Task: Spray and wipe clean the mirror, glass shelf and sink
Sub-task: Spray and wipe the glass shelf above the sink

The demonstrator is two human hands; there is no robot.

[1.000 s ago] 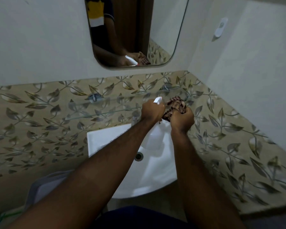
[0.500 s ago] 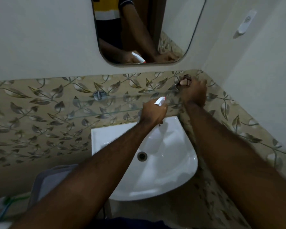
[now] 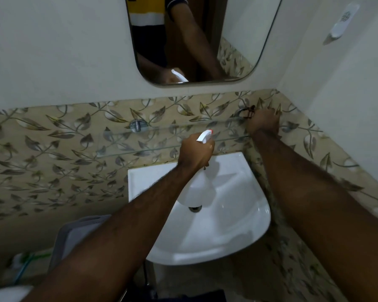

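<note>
My left hand [image 3: 194,152] grips a white spray bottle [image 3: 200,188] by the neck, holding it over the white corner sink [image 3: 238,219]; its nozzle points toward the wall. My right hand [image 3: 263,122] presses a dark checked cloth [image 3: 249,113] onto the right end of the glass shelf [image 3: 140,142], in the wall corner. Most of the cloth is hidden under the hand. The mirror [image 3: 238,40] hangs above and reflects my arms and the bottle.
Leaf-patterned tiles [image 3: 42,162] run behind the shelf and along the right wall. A chrome shelf bracket [image 3: 138,125] sits on the back wall. A white wall fitting [image 3: 342,20] is mounted at upper right. A grey cloth [image 3: 74,236] hangs lower left of the sink.
My right hand carried the cloth away from the bottle, up and right into the corner onto the shelf's end. My left hand stayed over the sink with the bottle.
</note>
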